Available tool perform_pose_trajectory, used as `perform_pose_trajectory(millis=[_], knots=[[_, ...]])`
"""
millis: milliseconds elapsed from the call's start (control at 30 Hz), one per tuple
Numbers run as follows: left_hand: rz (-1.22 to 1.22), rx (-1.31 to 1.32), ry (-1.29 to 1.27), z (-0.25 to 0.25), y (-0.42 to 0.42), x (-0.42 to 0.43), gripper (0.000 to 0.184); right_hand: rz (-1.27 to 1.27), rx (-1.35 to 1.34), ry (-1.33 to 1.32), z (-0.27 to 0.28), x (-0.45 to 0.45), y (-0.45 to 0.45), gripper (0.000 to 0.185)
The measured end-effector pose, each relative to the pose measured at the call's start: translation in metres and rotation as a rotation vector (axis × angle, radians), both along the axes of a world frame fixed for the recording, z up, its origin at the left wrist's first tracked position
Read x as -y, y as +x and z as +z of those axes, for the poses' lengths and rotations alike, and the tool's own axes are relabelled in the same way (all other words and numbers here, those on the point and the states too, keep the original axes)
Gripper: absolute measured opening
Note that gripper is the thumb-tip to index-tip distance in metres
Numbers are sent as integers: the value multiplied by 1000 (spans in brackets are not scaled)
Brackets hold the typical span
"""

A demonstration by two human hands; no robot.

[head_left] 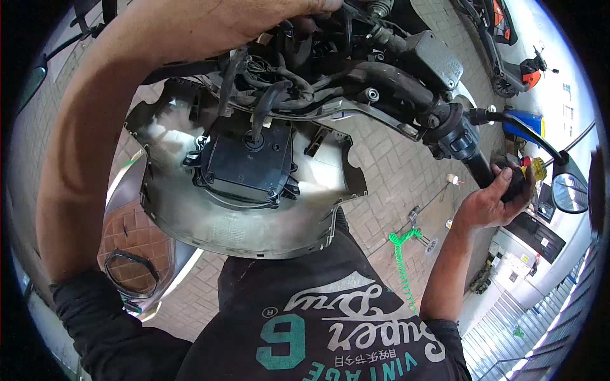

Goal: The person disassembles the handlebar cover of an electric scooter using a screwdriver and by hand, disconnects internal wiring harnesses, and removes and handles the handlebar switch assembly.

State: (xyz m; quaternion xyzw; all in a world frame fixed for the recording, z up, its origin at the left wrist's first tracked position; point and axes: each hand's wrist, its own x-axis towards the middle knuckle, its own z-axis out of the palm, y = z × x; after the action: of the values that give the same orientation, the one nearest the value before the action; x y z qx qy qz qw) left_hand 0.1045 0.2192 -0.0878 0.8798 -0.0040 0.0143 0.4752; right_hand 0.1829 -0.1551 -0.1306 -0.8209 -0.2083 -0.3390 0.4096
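My right hand [502, 193] is wrapped around the black handlebar grip [478, 170] at the right. A yellow and red object [537, 169] shows just beyond its fingers; I cannot tell whether it touches them. My left hand [298, 9] reaches across the top of the view, over the exposed wiring [267, 79] and hoses of the scooter's front. Its fingers are mostly cut off by the frame edge. Below the handlebar, the front cover panel [235, 235] hangs with its inner side showing. The black headlight housing [244, 159] sits in its middle.
A silver brake reservoir [436, 60] and a mirror [570, 192] are on the right side. Behind lie a brown quilted seat [136, 241] at left and a coiled green air hose [401, 260] on the paved floor. Another scooter [508, 70] stands at upper right.
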Motion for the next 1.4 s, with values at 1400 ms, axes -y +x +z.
perform_pose_trajectory(millis=[1400], knots=[[-115,-37,569,2,23,1,17,35,-22,58,-1,0,3,37]])
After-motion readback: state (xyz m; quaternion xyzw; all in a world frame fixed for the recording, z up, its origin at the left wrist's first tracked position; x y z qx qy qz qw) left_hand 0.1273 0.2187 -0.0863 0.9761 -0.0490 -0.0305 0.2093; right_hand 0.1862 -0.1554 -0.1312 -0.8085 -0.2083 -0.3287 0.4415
